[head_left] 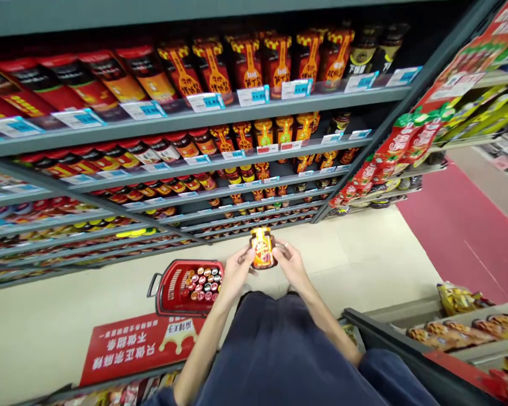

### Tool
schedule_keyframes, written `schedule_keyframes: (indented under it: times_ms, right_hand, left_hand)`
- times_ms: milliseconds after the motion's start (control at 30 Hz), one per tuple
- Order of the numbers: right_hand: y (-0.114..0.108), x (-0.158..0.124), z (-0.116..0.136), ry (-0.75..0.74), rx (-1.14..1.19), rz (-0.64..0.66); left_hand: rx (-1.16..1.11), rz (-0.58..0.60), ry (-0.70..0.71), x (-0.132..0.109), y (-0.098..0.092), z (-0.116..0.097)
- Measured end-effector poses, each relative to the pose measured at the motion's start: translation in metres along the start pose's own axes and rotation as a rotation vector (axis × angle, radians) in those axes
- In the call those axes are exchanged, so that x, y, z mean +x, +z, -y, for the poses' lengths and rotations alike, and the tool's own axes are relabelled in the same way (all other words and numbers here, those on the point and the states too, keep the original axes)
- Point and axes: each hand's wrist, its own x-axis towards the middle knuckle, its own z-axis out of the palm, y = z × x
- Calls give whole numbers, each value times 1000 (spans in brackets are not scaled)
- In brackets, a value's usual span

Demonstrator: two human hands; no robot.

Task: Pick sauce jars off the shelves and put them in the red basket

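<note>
Pinching glass jar between both hands, held over floor: left hand and right hand press its sides. Orange label shows large yellow Chinese character. Red shopping basket of capped jars just left; red floor sign carries upside-down Chinese lettering.
</note>
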Motion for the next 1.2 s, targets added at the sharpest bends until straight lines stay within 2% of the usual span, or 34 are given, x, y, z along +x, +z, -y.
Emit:
schedule_keyframes:
  times_ms: [133,267,367,567,733,867,1033,1100,1200]
  right_hand:
    - [-41,13,50,-99,-22,14]
    - [-60,18,81,-218,-31,-21]
    - [-64,14,88,-269,-26,-46]
    - [-55,2,91,-312,-83,-119]
    - [-53,1,77,-300,-119,-179]
    - [-61,11,39,-237,-162,-161]
    - [-72,23,-13,-239,-175,-81]
    - [-75,26,-22,-247,-182,-52]
    - [-79,27,-21,-249,-197,-16]
  left_hand:
    - [17,23,111,6,58,-33]
    - [39,54,202,8,91,-59]
    - [37,109,239,12,98,-66]
    - [8,206,238,22,89,-60]
    - [-52,239,207,31,82,-40]
    - [-81,184,158,38,72,-3]
    - [-85,121,177,43,60,47]
    - [-83,104,186,43,59,58]
    - [-80,73,213,40,63,63]
